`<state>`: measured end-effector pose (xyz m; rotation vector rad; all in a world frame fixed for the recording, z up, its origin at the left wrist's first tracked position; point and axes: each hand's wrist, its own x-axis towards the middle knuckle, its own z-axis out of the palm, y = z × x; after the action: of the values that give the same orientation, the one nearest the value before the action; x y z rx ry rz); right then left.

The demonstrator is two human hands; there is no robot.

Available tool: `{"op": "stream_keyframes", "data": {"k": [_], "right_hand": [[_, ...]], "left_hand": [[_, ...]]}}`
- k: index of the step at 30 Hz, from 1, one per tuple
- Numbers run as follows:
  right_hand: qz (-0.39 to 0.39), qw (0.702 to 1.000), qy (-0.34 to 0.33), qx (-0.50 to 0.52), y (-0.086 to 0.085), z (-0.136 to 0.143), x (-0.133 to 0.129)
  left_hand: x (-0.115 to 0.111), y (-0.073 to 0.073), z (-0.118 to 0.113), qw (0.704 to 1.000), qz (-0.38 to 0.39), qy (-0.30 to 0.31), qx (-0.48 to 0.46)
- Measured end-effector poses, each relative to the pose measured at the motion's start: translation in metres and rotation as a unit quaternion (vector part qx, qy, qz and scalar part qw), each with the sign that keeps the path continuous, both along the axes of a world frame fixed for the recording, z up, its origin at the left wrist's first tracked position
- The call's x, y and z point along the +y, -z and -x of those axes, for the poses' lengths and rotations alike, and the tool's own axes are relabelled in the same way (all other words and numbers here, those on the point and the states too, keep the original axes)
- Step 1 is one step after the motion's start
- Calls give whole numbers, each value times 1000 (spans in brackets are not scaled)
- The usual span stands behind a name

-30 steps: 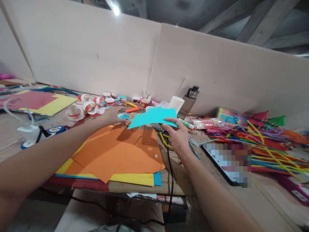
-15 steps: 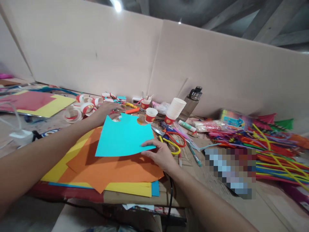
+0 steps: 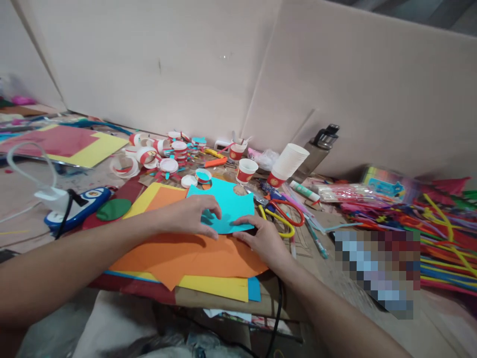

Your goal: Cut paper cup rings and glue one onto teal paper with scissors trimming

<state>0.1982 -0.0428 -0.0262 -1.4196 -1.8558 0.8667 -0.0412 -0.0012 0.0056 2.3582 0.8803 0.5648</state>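
A turquoise paper sheet (image 3: 227, 199) with round notches cut in its far edge lies over orange paper (image 3: 208, 258) and yellow paper (image 3: 219, 287). My right hand (image 3: 263, 238) pinches the sheet's near right edge between thumb and fingers. Over the sheet's near left part hovers my left hand (image 3: 199, 216), thumb and fingers apart and curved, holding nothing. Just beyond the sheet are a small paper cup (image 3: 246, 171) and a low cup piece with a turquoise top (image 3: 203, 175). Scissors with red handles (image 3: 288, 211) rest to its right.
A stack of paper cups (image 3: 288, 164) leans by a dark bottle (image 3: 316, 154) at the back. Colourful pipe cleaners (image 3: 443, 248) spread along the right. On the left are a blue power strip (image 3: 80, 206), a green disc (image 3: 114, 210) and several cut cups (image 3: 147, 156).
My left hand has come back from the cups at the far side to the sheet. The turquoise sheet now lies lower and flatter, its near right edge still in my right hand. The view has shifted.
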Motion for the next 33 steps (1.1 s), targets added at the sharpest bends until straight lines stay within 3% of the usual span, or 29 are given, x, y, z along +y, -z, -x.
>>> {"op": "stream_keyframes", "data": {"k": [4,8,18,23,27,33], "right_hand": [[-39,998,11,-51,1,-2,0],[-71,991,17,-110,1,-1,-1],[-67,973,66,-213,-4,2,-6],[-114,960,107,-231,-5,2,-5],[-110,963,68,-237,-7,3,-3],[-109,972,15,-207,-11,2,-1]], "left_hand": [[-2,26,-4,997,-62,25,51],[0,38,-3,992,-112,37,34],[-3,34,-4,990,-132,23,53],[-4,34,-5,988,-137,15,65],[-8,33,-5,985,-159,9,66],[-17,32,-7,959,-258,18,118]]}}
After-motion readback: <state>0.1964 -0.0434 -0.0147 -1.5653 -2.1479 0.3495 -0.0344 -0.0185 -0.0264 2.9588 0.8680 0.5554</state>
